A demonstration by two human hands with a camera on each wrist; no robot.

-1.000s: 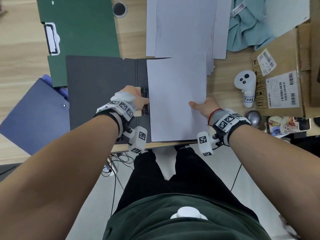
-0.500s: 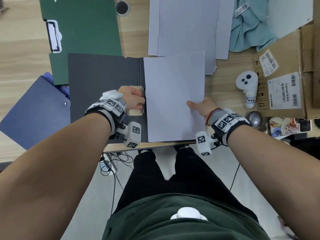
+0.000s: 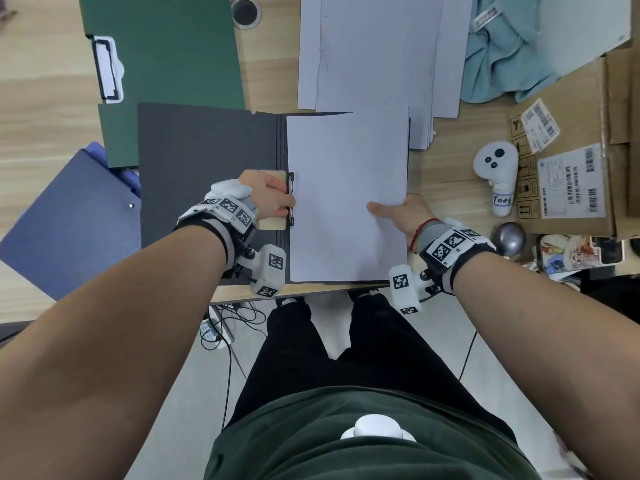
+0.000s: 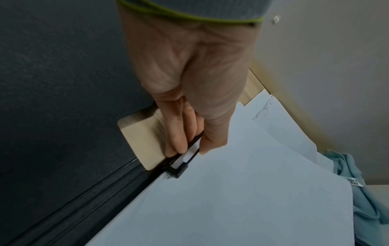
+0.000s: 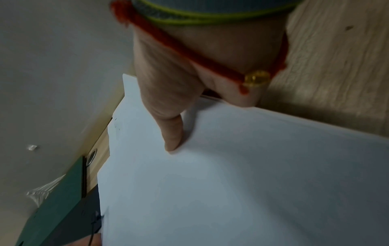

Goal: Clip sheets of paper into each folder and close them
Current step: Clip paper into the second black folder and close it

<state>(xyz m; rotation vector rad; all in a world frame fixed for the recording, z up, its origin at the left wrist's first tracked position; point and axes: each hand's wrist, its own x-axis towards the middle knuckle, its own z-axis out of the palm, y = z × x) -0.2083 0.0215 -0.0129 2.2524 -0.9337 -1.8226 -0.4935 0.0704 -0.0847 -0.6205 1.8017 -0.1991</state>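
Note:
An open dark grey folder lies at the desk's near edge, with its spine clip by a tan plate. My left hand curls its fingers round the black clip lever. A white sheet of paper lies on the folder's right half, its left edge at the clip. My right hand pinches the sheet's right edge, thumb on top and fingers hidden beneath.
A green folder with a white clip lies behind the grey one, a blue folder at the left. A stack of loose paper, a teal cloth, a white controller and cardboard boxes fill the right.
The sheet has slid left toward the spine until its edge meets the clip. My left hand has stayed on the clip lever; the right hand moved left with the paper.

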